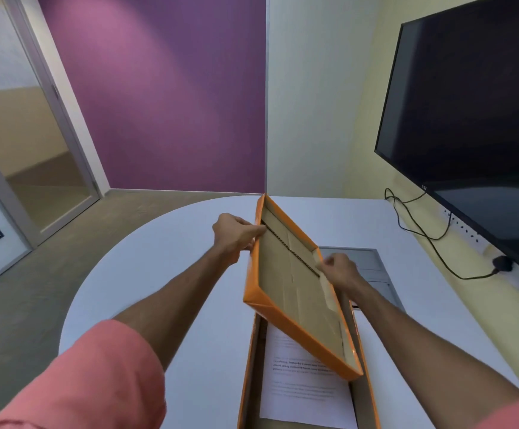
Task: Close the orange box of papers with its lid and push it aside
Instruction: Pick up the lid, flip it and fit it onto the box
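Observation:
The orange box (250,366) lies open on the white table, near the bottom edge of the view, with printed papers (301,388) inside. Above it I hold the orange lid (292,286) tilted, its brown cardboard inside facing me. My left hand (236,232) grips the lid's left rim near the far corner. My right hand (341,269) grips its right rim. The lid's near right corner hangs low over the box and hides part of the papers.
A white table (165,274) with a rounded far-left edge carries the box. A grey flap panel (372,267) is set in the tabletop behind my right hand. A large dark screen (475,119) hangs on the right wall, with black cables (419,233) and a plug below it.

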`<state>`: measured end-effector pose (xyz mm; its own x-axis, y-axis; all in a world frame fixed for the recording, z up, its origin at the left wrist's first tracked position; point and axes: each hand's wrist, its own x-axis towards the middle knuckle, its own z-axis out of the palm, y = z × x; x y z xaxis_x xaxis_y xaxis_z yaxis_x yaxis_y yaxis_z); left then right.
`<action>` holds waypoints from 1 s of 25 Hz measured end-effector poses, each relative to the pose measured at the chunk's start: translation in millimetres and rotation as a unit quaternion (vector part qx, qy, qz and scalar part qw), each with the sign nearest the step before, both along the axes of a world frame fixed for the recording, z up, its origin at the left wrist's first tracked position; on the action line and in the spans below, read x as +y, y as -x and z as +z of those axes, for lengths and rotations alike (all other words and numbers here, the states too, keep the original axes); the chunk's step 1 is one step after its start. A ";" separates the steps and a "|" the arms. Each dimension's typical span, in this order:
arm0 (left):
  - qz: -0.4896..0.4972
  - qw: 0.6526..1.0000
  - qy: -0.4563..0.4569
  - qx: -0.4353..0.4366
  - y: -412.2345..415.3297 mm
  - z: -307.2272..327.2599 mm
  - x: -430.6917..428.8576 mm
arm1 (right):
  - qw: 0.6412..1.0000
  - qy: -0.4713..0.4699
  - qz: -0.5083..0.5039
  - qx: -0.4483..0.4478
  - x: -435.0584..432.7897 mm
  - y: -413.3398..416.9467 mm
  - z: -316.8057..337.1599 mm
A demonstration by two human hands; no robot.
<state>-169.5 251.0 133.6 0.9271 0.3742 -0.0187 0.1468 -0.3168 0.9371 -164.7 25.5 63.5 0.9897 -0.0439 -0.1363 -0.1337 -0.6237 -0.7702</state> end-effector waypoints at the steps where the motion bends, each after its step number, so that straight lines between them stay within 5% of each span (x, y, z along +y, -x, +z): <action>1: 0.000 1.000 -0.006 -0.008 0.6 3.8 -8.0 | 0.998 -0.061 0.014 -0.007 9.6 -3.7 19.2; 5: -0.013 0.998 -0.044 -0.050 7.9 18.3 -38.1 | 0.973 -0.220 0.054 0.033 45.2 -15.5 88.0; 9: -0.023 0.995 -0.060 -0.080 16.8 29.7 -53.6 | 0.967 -0.242 0.049 0.062 56.0 -18.8 118.7; 14: -0.091 0.980 0.160 -0.073 18.6 27.6 -54.8 | 0.970 -0.234 0.000 0.074 38.0 -14.3 117.8; 17: -0.098 0.971 0.217 -0.022 14.1 16.6 -39.2 | 0.967 -0.245 -0.057 0.043 24.7 -12.7 115.5; 25: -0.081 0.977 0.146 0.130 10.4 -29.0 5.5 | 0.936 -0.338 -0.097 0.006 -1.7 -4.9 121.5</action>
<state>-179.9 256.6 104.6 0.9235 0.1663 -0.3458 0.3622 -0.0805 0.9286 -159.8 23.8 185.1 0.9703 -0.1228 -0.2085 -0.2048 0.0420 -0.9779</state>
